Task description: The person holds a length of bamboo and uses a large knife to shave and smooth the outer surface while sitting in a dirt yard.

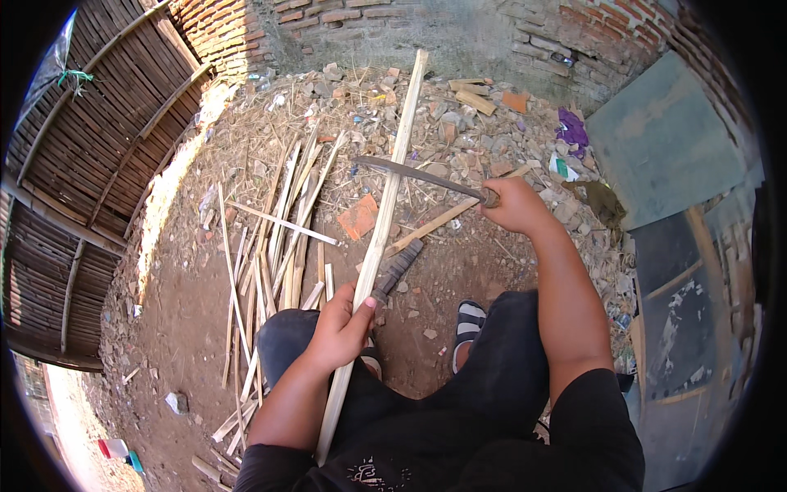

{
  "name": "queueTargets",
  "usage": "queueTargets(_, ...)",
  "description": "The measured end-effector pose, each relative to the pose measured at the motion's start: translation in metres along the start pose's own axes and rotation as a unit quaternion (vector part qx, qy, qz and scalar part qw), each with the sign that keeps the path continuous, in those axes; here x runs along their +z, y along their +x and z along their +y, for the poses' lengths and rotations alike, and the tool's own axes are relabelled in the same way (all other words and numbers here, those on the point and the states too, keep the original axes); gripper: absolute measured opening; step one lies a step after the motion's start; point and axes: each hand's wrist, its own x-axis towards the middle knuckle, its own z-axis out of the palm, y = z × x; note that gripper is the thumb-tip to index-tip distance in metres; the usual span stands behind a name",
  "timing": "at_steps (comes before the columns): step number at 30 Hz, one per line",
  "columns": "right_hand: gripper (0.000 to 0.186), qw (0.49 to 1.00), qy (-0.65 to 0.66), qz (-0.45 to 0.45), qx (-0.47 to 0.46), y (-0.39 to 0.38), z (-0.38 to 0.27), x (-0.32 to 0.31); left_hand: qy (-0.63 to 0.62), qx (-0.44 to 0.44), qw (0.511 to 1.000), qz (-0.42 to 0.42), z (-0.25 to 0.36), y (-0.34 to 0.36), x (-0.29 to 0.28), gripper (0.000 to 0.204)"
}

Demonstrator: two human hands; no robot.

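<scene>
Looks like we're mid-shave on the wooden strip (pixel 375 250): our left hand (pixel 338 330) grips its lower half, our right hand (pixel 516 205), clamped on the curved knife (pixel 441 181), lays the blade across its upper half. Next stroke wants steadiness.

Soft shade covers the ground (pixel 176 348) while hard sun glares at left, beside the slatted wall (pixel 94 139). Fisheye distortion bows the brickwork (pixel 369 33) toward blackened edges.

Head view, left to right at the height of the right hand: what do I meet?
Dark slatted bamboo panel → pile of thin, pale wood strips → flat orange shard → long, pale, held wood strip → bare right hand → flat grey-green panel.
</scene>
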Motion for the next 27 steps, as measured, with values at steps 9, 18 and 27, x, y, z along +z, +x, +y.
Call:
queueTargets(9, 0.039, 1.0, 0.005, -0.016, -0.01, -0.008, 0.003, -0.005, -0.01, 0.009, 1.0, 0.004, 0.003, 0.002, -0.005, 0.031)
queueTargets(18, 0.038, 0.996, 0.025, -0.072, 0.035, -0.012, -0.005, -0.022, 0.002, 0.006, 1.0, 0.031, 0.009, 0.001, -0.007, 0.033)
queueTargets(27, 0.036, 0.998, 0.013, -0.064, 0.006, -0.011, -0.007, -0.019, -0.015, 0.001, 0.999, 0.039, 0.008, 0.001, -0.012, 0.031)
